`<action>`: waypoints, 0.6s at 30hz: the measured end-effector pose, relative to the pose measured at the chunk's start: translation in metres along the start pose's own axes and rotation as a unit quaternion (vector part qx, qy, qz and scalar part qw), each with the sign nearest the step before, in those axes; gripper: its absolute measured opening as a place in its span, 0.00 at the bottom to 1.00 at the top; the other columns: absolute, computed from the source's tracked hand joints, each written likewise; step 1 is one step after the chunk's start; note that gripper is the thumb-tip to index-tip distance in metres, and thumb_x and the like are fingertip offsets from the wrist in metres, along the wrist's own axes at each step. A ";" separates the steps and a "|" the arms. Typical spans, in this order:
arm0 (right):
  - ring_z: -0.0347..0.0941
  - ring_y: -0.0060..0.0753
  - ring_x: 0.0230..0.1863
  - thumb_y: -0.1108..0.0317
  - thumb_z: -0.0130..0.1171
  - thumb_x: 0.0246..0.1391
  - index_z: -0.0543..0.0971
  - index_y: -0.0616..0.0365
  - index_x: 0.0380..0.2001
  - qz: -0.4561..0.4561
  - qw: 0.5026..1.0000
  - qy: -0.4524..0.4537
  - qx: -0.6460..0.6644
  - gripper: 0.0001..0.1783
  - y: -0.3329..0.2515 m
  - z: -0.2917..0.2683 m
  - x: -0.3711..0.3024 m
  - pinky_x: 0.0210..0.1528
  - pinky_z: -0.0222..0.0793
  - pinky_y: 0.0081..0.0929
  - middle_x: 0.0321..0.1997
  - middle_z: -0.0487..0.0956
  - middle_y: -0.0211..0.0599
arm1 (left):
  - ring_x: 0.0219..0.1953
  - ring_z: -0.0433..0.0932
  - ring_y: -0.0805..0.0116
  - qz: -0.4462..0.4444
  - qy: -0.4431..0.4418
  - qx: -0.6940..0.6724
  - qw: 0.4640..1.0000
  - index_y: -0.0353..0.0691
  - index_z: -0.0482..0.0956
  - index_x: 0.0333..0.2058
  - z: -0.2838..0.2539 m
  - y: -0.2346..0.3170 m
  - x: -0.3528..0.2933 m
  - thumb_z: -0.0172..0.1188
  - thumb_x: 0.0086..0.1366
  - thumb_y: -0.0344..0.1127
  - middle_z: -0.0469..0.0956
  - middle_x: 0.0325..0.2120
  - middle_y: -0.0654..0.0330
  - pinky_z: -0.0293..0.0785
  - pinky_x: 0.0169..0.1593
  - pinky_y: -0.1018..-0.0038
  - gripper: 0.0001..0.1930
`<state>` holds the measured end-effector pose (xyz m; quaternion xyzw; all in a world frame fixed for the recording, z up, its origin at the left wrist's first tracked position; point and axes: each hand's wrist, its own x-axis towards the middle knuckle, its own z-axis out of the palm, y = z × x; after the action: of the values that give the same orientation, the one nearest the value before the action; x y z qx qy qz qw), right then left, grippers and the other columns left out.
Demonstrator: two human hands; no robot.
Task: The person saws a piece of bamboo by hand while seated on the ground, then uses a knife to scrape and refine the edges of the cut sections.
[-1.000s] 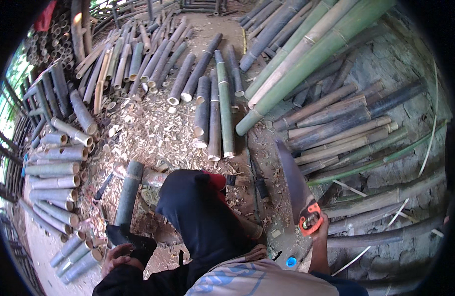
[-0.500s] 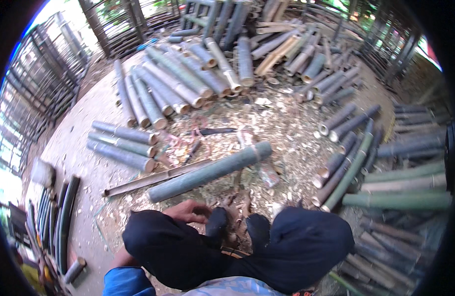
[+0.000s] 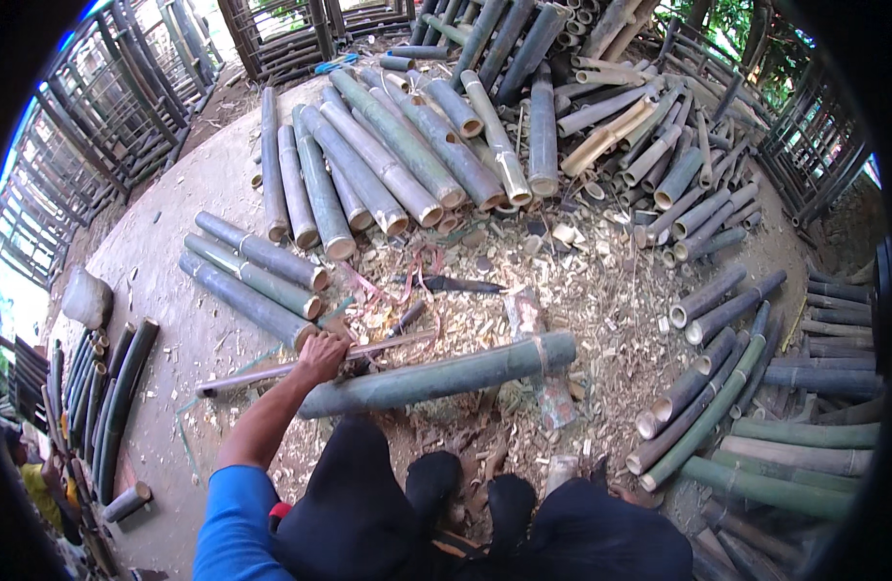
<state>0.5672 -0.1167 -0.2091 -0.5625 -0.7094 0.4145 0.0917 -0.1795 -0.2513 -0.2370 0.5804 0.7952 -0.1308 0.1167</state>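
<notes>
One thick pole [image 3: 465, 368] lies at three o'clock of your left hand [image 3: 325, 356], clamped on one strip [image 3: 247, 379]; your right hand [image 3: 636, 496], mostly hidden, cannot be told.

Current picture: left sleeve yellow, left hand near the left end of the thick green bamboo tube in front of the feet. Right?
Not quite: the head view shows a blue left sleeve. The left hand is near the left end of the thick green bamboo tube, in front of the feet.

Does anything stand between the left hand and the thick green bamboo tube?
Nothing visible does: the left hand is close beside the bamboo tube, near its left end; the narrow strip lies on the tube's far side.
</notes>
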 end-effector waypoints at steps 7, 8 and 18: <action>0.85 0.36 0.40 0.68 0.69 0.60 0.83 0.62 0.55 -0.034 0.996 -0.065 0.049 0.20 -0.031 0.035 0.065 0.43 0.81 0.33 0.40 0.85 0.44 | 0.47 0.82 0.61 0.099 0.077 0.042 0.991 0.47 0.85 0.40 -0.124 0.031 0.052 0.63 0.71 0.37 0.81 0.41 0.57 0.78 0.47 0.60 0.05; 0.85 0.37 0.40 0.68 0.69 0.60 0.83 0.62 0.54 -0.068 0.995 -0.067 0.025 0.20 -0.062 0.046 0.073 0.43 0.81 0.34 0.41 0.85 0.45 | 0.45 0.81 0.65 0.073 0.040 0.087 0.993 0.47 0.86 0.41 -0.150 0.036 0.070 0.63 0.72 0.41 0.83 0.39 0.60 0.77 0.46 0.66 0.07; 0.83 0.34 0.43 0.73 0.62 0.61 0.83 0.61 0.58 -0.109 0.985 -0.129 0.025 0.21 -0.182 0.072 0.082 0.48 0.80 0.32 0.42 0.84 0.43 | 0.60 0.77 0.49 -0.191 0.407 -0.116 0.886 0.47 0.73 0.65 -0.232 -0.020 0.223 0.69 0.60 0.32 0.77 0.56 0.45 0.76 0.58 0.49 0.33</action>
<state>0.3640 -0.0846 -0.1571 -0.4215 -0.7618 0.4885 0.0581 -0.2735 0.0215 -0.0931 0.4018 0.8780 0.1899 -0.1780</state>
